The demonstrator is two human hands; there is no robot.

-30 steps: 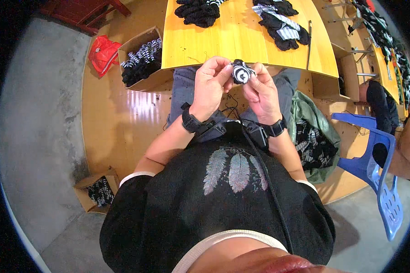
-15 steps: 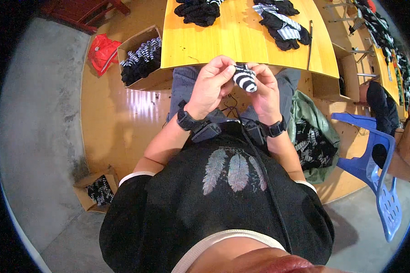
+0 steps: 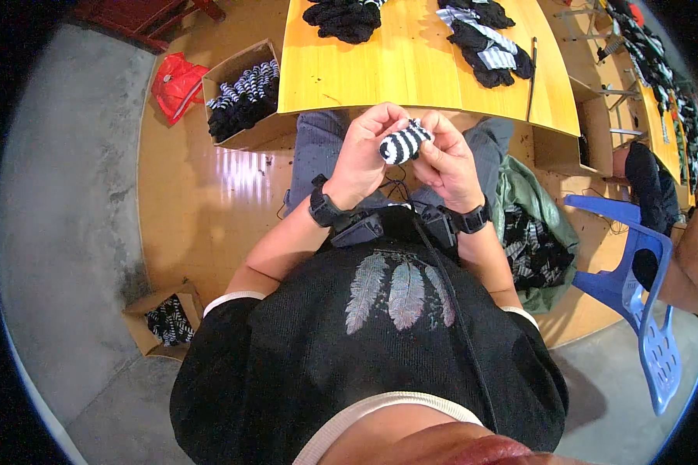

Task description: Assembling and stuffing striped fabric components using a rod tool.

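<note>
Between my two hands, just off the near edge of the yellow table (image 3: 349,81), is a small black-and-white striped knitted piece (image 3: 402,146). It looks tube-shaped, with a rounded end pointing to the lower left; whether it is a sock or part of a glove cannot be made out. My left hand (image 3: 362,155) pinches its upper edge between thumb and fingers. On the other side my right hand (image 3: 454,167) grips it with thumb and fingertips. Black knitted pieces (image 3: 344,22) lie in a pile at the table's far left, and black ones with grey stripes (image 3: 492,50) at the right.
A cardboard box (image 3: 260,133) of striped and black knits stands left of the table, beside a red bag (image 3: 177,87). A small box (image 3: 143,318) sits lower left. At right are a green sack (image 3: 562,232), a blue plastic chair (image 3: 624,267) and another person's leg (image 3: 675,263).
The striped piece has turned, its rounded end swinging from lower right to lower left. Both hands have shifted slightly and still hold it.
</note>
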